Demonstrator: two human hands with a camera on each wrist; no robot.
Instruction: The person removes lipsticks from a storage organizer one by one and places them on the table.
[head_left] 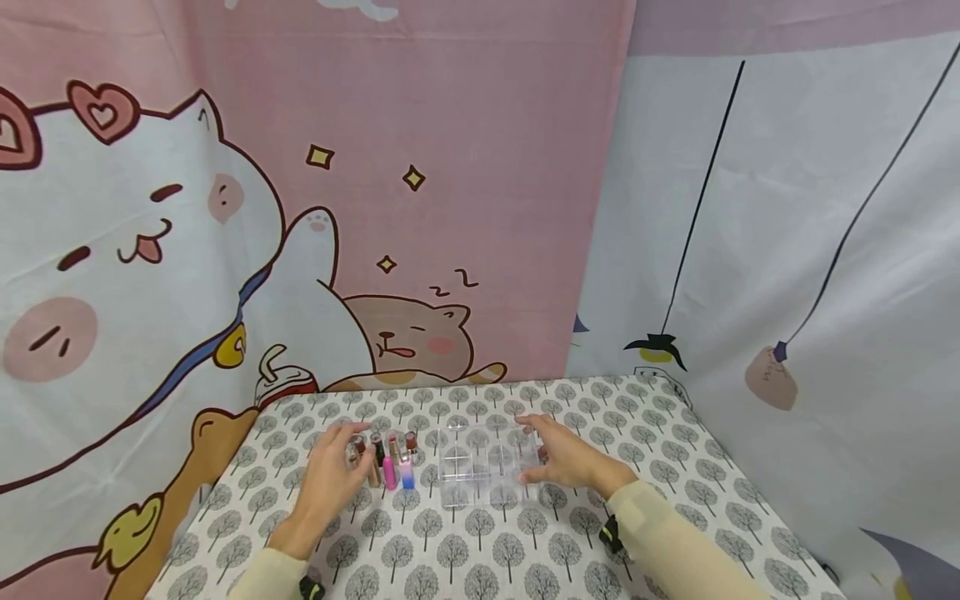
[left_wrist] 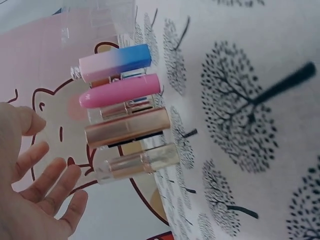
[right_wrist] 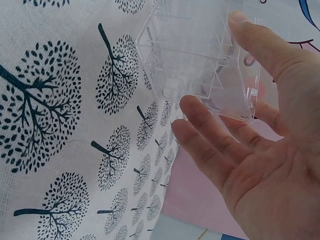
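My left hand [head_left: 332,468] hovers just left of a group of lipsticks, its fingers loosely spread and holding nothing. Standing in the front row are a pink-to-blue lipstick [left_wrist: 116,63], a bright pink tube [left_wrist: 120,91], a rose-gold tube [left_wrist: 128,127] and a clear-capped tube [left_wrist: 142,162]. Darker-capped lipsticks, such as one with a brown cap [head_left: 411,440], stand behind them, partly hidden. A clear plastic organizer [head_left: 480,477] with divided compartments rests on the table. At its right side is my right hand [head_left: 566,457], fingers spread around the edge; contact is hard to tell.
The table is covered with a white tree-print cloth [head_left: 480,554]. A pink cartoon curtain [head_left: 480,208] hangs behind its far edge, and a white one [head_left: 847,275] hangs along the right. The lipsticks stand left of the organizer, with a narrow gap between.
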